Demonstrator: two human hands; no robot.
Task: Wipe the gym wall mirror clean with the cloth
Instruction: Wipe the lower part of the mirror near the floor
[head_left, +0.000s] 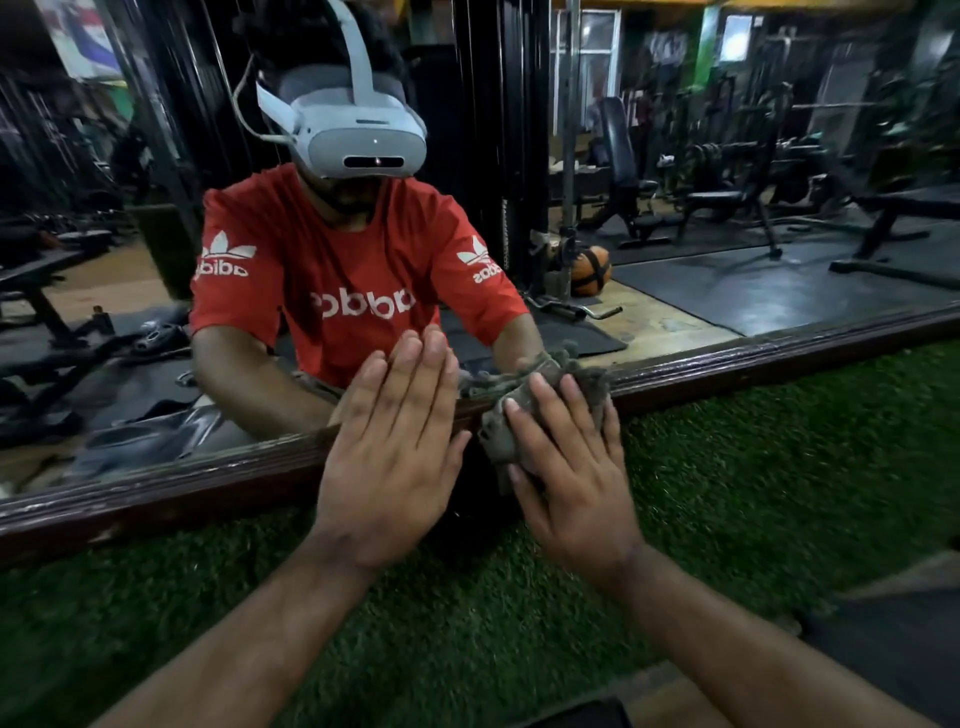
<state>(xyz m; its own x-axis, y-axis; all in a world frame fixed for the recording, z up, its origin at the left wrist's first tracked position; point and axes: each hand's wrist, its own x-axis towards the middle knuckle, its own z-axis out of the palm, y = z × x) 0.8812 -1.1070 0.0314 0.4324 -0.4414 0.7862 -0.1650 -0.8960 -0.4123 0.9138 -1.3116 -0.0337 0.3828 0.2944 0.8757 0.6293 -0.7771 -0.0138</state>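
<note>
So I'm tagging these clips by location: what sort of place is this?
Most likely a gym. The wall mirror reflects weight benches and dark floor mats, and artificial turf covers the floor below its frame.

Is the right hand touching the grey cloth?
Touching. The head view shows the right hand pressing straight fingers flat on the crumpled grey cloth at the mirror's frame.

Red short-sleeved shirt (358, 270) (white logos), grey-white headset (358, 140) with strap, bare forearms
</note>
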